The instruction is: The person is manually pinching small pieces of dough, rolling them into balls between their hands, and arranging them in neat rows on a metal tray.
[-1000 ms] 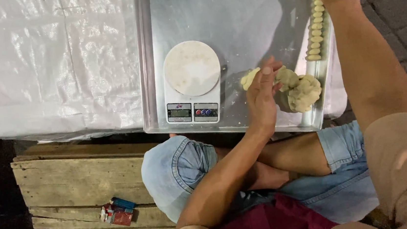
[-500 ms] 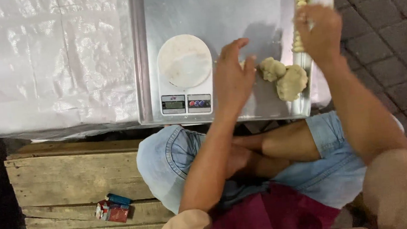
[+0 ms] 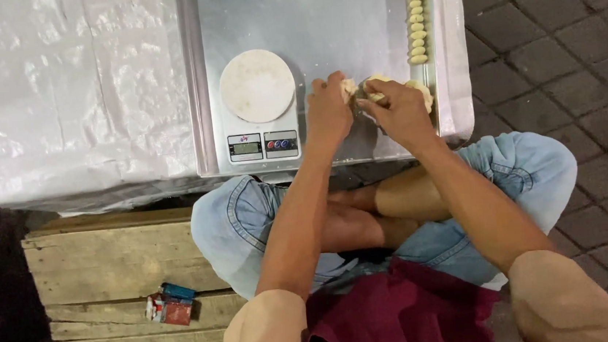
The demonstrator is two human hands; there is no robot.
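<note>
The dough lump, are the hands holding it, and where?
Yes. Both the left hand and right hand grip the dough lump at its near side, fingers pinching it.

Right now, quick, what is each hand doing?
Left hand: closed on the dough lump, gripping its left end.
Right hand: closed on the same dough lump, fingers pinching it.

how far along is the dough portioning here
Done: a row of small dough pieces lines the right edge of the metal tray. In hand: left hand and right hand both grip the dough lump. Left: that lump remains unportioned; the scale platform is bare.
</note>
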